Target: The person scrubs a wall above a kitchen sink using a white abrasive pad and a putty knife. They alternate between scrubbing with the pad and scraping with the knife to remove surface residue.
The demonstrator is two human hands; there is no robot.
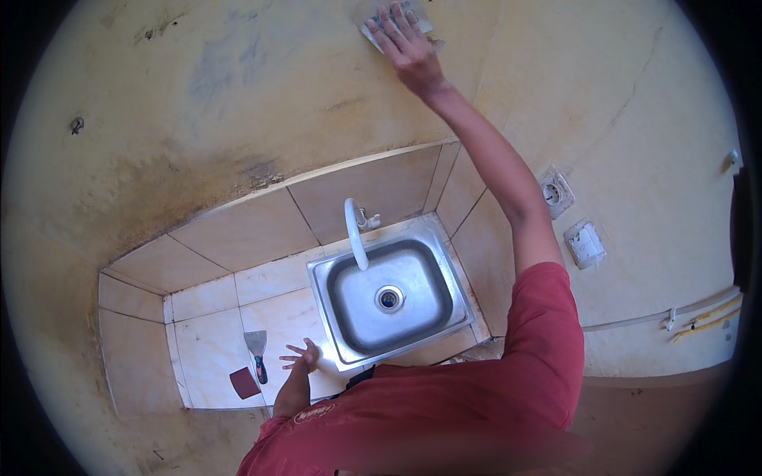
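Observation:
High on the stained yellowish wall (317,71), my right hand (405,51) presses a pale sheet of sandpaper (421,17) flat with outstretched fingers. Its printed backing faces me, and the grit side is hidden against the wall. My left hand (303,355) rests low on the tiled counter (278,317), fingers spread and holding nothing, just left of the steel sink (341,349). Left of that hand lies a scraper (256,349) with a wide metal blade and a black and red handle. A reddish-brown square of sandpaper (244,383) is beside the scraper.
A white curved faucet (355,230) rises behind the sink basin. Tiles (238,230) line the wall's lower part. On the right wall are a power socket (556,193), a white wall box (586,243) and yellow cables (706,317). Dark stains mark the wall above the tiles.

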